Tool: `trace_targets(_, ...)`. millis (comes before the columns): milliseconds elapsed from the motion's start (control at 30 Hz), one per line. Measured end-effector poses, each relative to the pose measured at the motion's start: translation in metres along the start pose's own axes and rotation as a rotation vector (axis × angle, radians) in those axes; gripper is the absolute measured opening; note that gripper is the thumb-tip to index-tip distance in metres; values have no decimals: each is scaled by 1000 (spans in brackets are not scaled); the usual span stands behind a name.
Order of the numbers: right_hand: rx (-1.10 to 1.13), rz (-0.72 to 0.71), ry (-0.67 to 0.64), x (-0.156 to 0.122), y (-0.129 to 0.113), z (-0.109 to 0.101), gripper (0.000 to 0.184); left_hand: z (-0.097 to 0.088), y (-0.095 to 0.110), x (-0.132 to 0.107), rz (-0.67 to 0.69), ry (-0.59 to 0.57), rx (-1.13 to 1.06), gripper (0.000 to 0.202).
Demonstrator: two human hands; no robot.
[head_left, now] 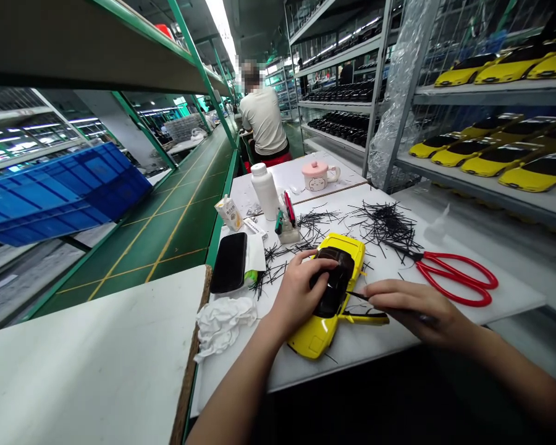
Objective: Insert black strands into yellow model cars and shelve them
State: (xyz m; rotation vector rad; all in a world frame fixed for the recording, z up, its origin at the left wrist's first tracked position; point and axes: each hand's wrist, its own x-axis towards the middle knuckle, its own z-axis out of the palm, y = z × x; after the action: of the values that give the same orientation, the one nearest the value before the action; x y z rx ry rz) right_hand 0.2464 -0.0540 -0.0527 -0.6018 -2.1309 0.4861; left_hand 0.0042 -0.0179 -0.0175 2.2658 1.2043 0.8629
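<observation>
A crumpled white cloth (223, 326) and a black smartphone (229, 262) lay at the left of the white worktable (368, 347). The left hand (299, 295) was clasped firmly over the dark roof of a yellow model car (347, 254), which lay on the table between both hands. (It looked like light, stiff, glossy plastic, likely slippery, so its broad body seemed the safest hold, not its thin protruding parts.) The right hand (412, 308) pinched a thin black strand (359, 296) beside the car. Loose black strands (384, 225) lay scattered beyond it, and red-handled scissors (456, 278) rested further right.
</observation>
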Motion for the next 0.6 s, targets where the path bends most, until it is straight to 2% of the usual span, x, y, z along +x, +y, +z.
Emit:
trace_targets(133, 238, 161, 161, -2, 0, 2, 26, -2, 6, 1, 64, -82, -43, 30)
trace_targets(300, 319, 241, 300, -2, -1, 1, 13, -8, 15, 13, 93, -266, -74, 33)
trace_targets(433, 336, 271, 335, -1, 1, -2, 9, -10, 18, 24, 108, -366, -47, 28)
trace_targets(600, 417, 277, 347, -2, 6, -4, 9, -9, 19, 34, 89, -399, -77, 16)
